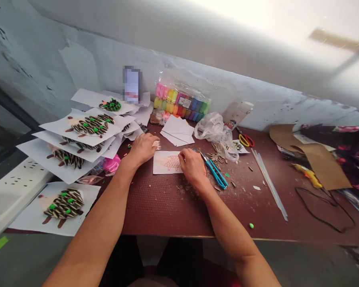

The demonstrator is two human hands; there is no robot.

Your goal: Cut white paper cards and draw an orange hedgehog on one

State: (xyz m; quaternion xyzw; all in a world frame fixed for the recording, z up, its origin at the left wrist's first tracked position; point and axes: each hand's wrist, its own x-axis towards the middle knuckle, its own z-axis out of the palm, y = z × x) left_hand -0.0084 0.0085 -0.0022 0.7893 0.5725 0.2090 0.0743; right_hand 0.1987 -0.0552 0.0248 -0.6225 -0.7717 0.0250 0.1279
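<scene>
A small white card [159, 163] with an orange line drawing of a spiny animal lies flat on the dark red table. My left hand [143, 148] is above its left corner, fingers closed around a small pale piece [158, 145] that pokes out past the fingertips. Over the card's right part rests my right hand [193, 166], its fingers curled and pressed together. A bit of orange shows under that palm; what the fingers hold is hidden. Just right of this hand lie a blue utility knife [217, 174] and scattered striped sunflower seeds [218, 159].
Paper sheets with seed-covered hedgehogs [92, 124] are stacked at left, beside a white power strip [14, 187]. Behind are blank cards [178, 129], coloured clay [182, 101], a plastic bag [212, 129] and a phone [132, 85]. Scissors [245, 140], glue sticks [269, 185] and a glue gun [309, 175] lie right.
</scene>
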